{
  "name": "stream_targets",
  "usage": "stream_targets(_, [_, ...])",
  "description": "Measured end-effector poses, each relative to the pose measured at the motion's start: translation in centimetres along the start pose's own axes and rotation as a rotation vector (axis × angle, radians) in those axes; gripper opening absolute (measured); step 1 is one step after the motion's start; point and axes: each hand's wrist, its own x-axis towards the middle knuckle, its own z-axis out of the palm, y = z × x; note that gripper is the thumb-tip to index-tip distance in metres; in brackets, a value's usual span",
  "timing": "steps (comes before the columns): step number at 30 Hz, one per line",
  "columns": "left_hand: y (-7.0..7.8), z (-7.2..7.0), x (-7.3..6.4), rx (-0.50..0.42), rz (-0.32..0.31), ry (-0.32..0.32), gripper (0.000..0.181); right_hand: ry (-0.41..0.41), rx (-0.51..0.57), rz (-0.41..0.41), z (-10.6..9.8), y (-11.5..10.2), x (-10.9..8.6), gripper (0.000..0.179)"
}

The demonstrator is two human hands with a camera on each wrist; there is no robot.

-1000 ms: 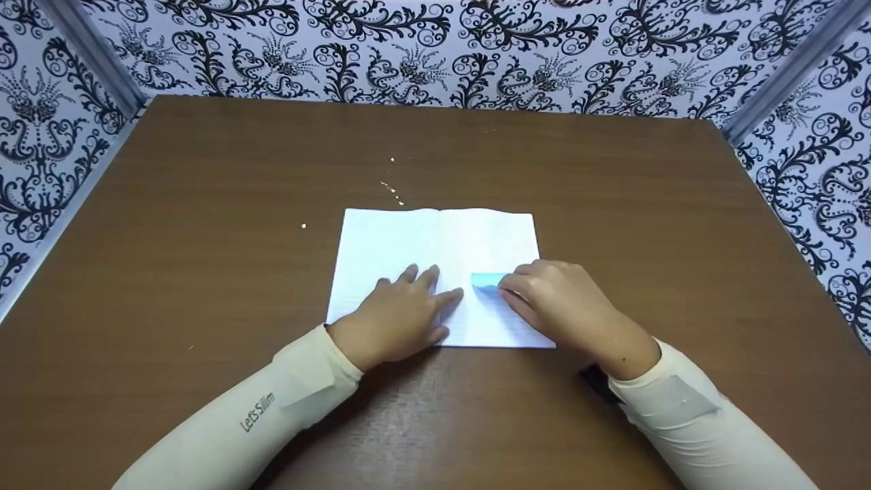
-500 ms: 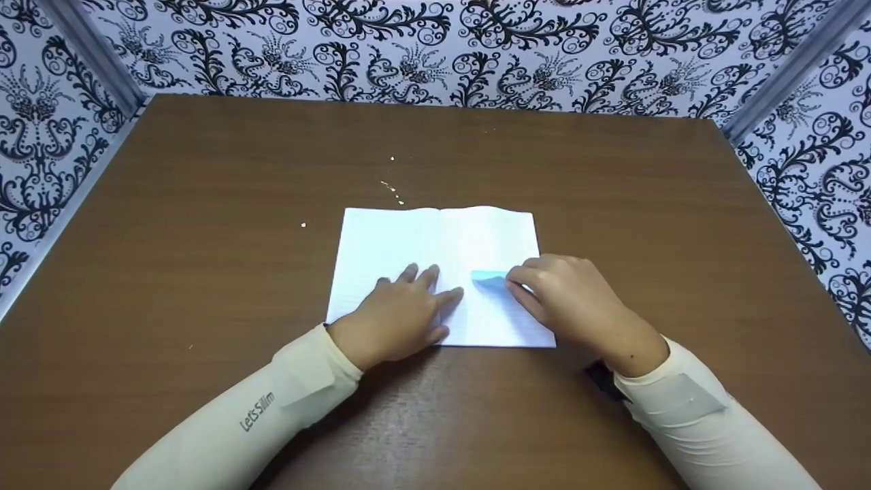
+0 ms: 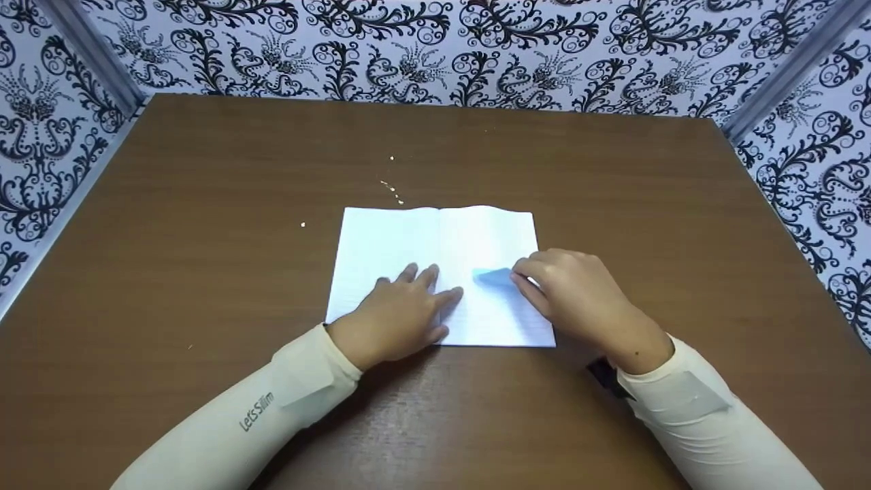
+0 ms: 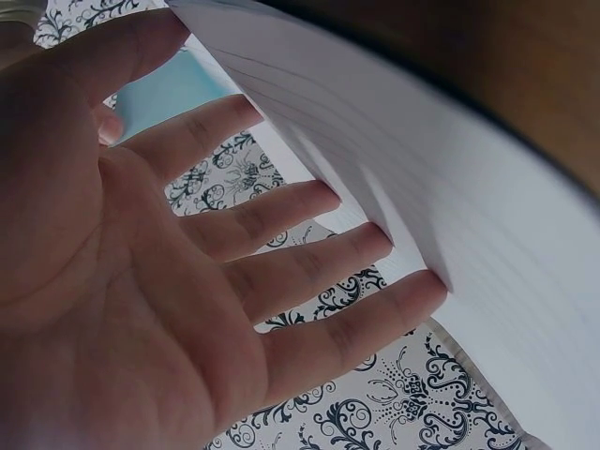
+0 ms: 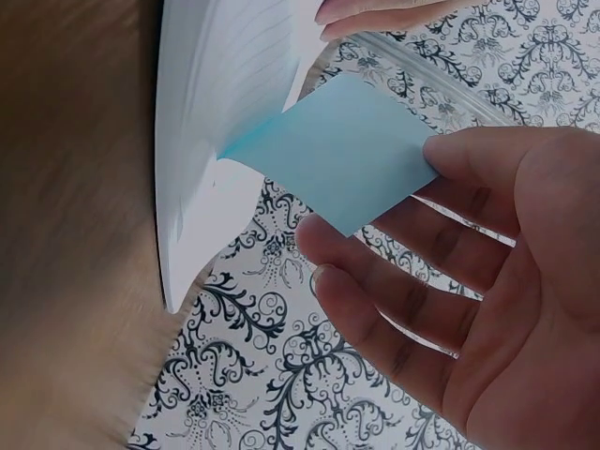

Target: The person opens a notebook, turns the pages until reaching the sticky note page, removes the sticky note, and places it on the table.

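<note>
An open lined notebook [image 3: 388, 238] lies on the brown table. A light blue sticky note [image 5: 328, 150] stands up from its right-hand page, one edge still against the paper. The right hand [image 3: 571, 292] pinches the note's free end between thumb and fingers, as the right wrist view shows plainly. With fingers spread, the left hand [image 3: 401, 313] presses its fingertips onto the notebook around the centre fold. In the left wrist view, the left hand's fingertips [image 4: 427, 289] touch the page, and part of the blue note shows behind the thumb.
Several small pale crumbs [image 3: 392, 190] lie on the table [image 3: 204, 272] beyond the notebook, and one more sits to its left. Walls with black-and-white patterned covering [image 3: 408, 54] enclose the table at the back and sides.
The right hand has shifted slightly right and away from the body, lifting the note's held end and tilting it further up off the page. The left hand has stayed in place.
</note>
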Motion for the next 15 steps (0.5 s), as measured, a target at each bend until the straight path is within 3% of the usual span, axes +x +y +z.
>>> stream_targets(15, [-0.06,0.33,0.08,-0.010,0.001,0.008,0.056,0.029,-0.006,0.034,-0.10,0.60,-0.08,0.013])
